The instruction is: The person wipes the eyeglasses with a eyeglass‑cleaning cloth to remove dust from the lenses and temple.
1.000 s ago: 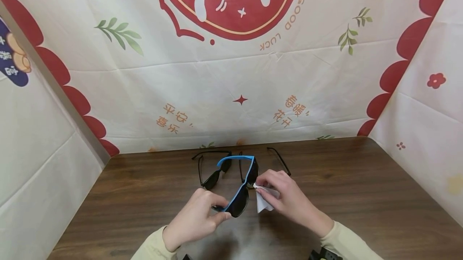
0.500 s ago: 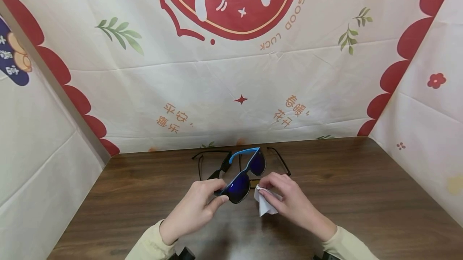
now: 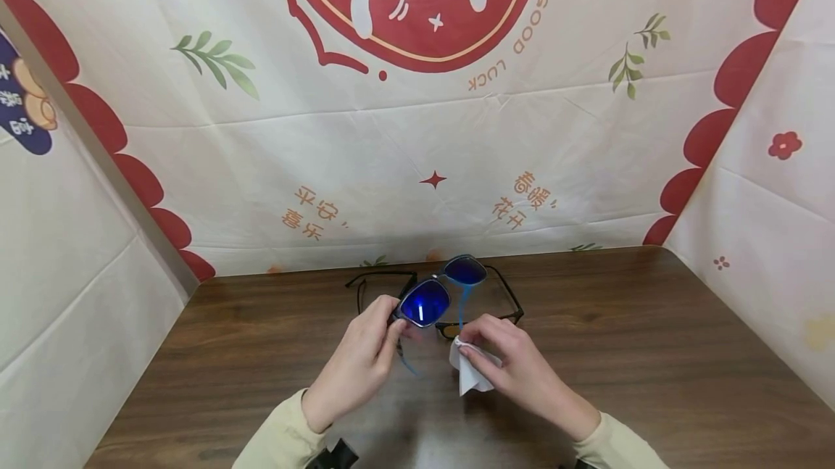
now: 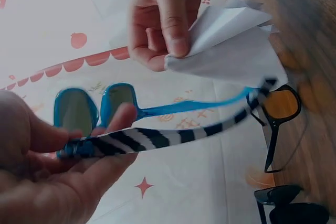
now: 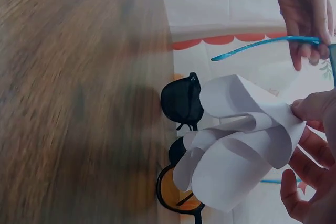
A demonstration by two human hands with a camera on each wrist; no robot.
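Observation:
My left hand (image 3: 355,371) pinches a pair of sunglasses (image 3: 425,303) at one hinge corner and holds them above the table. Their blue lenses face up toward the head camera. In the left wrist view the frame is bright blue, and one temple (image 4: 173,136) has black and white stripes outside. Both temples are unfolded. Just right of the glasses, my right hand (image 3: 518,371) pinches a white cloth (image 3: 471,373) by a corner between thumb and fingers. It hangs in loose folds (image 5: 241,140), apart from the lenses in the head view.
Behind my hands, black sunglasses (image 5: 181,100) lie on the wooden table (image 3: 620,353), partly hidden. Black-framed glasses with orange lenses (image 4: 281,104) rest to their right. A white printed sheet (image 3: 365,164) hangs along the table's back edge, with others at both sides.
My left hand has raised and turned the sunglasses, so the blue lenses now face the head camera and the temples point down. My right hand, with the cloth, has barely moved.

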